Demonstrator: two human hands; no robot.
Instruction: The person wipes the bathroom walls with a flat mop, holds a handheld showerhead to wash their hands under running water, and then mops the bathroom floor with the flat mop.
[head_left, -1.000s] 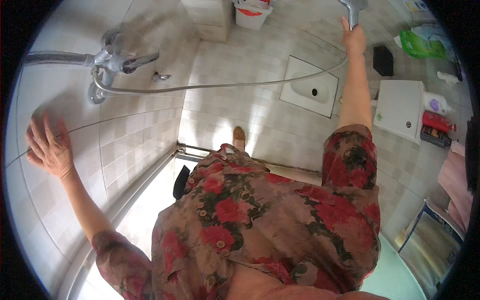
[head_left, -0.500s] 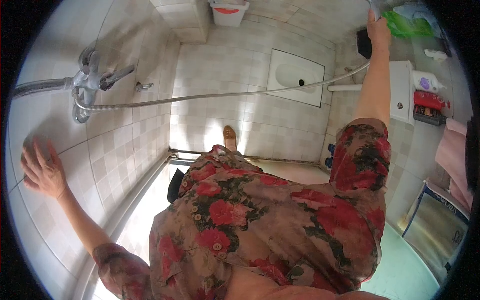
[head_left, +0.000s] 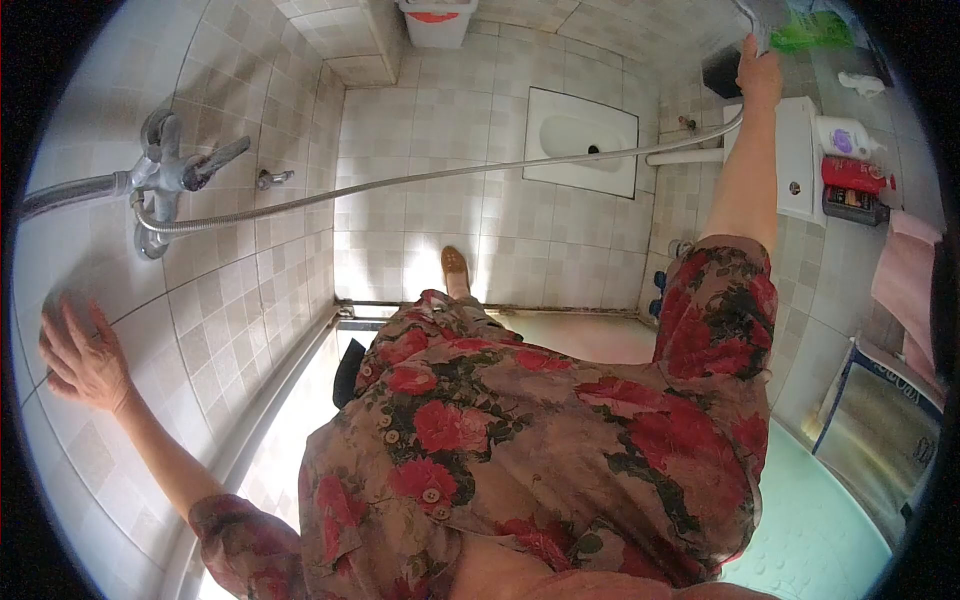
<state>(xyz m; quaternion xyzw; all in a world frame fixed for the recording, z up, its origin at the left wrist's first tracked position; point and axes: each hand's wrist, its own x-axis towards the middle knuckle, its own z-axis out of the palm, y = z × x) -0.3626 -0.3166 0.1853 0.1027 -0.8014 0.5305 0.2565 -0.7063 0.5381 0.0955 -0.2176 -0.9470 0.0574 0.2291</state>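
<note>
shower head [head_left: 762, 20] was out past the end of your right arm, at the top edge of the view and so blurred that you could not tell whether water ran from it. your right hand [head_left: 761, 80] was wrapped around its handle, near the green bag [head_left: 812, 32]. your left hand [head_left: 86, 352] gripped nothing: its fingers were spread against the tiled wall [head_left: 215, 325], below the mixer tap [head_left: 165, 172], seemingly as a brace.

with a reach that long, a firm wrap and a loose wrist looked like your best choice; the spread palm was worth keeping flat, since it seemed to take some of your lean. the metal hose [head_left: 430, 177] ran from the mixer tap across to your right hand with only a mild sag, so a sharp tug was better avoided.

as for edges, the white box [head_left: 796, 130] sat close by your right forearm, with the white bottle [head_left: 843, 138] and red container [head_left: 852, 175] beside it; a swing that way risked a knock. the white pipe [head_left: 685, 157] stuck out toward the squat pan [head_left: 622, 117]. the widest room lay over the floor tiles [head_left: 420, 140], between the tiled wall and the squat pan, though the metal hose crossed above. your shoe [head_left: 455, 268] was near the dark sill [head_left: 375, 303], an edge worth minding.
</note>
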